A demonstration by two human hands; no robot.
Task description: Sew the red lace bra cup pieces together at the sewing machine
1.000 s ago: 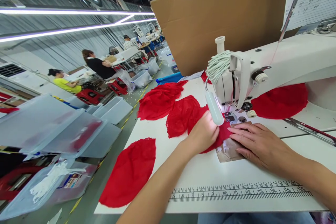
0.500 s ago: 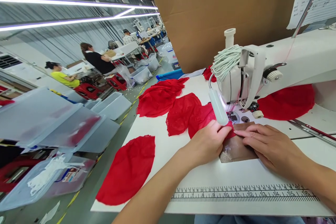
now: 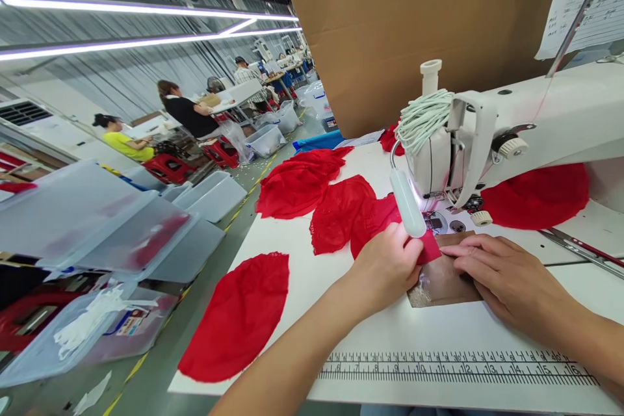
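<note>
My left hand is closed with thumb and fingers pinched on a piece of red fabric, just in front of the sewing machine. The fabric runs from the hand toward the presser foot, partly hidden by a pale lamp. To the right, my right hand lies with fingers stretched over a brown plate. Its index fingertip is at the corner of the fabric, and nothing is gripped in it. The needle itself is hard to make out behind the lamp.
Several red fabric pieces lie on the white table, which has a printed ruler along its front. Scissors rest at the right. A cardboard sheet stands behind. Plastic bins and seated people are at the left.
The fabric's edge by my right fingertips now lies flatter, and more of it shows between my hands. Both hands stay nearly in place; the view has shifted slightly.
</note>
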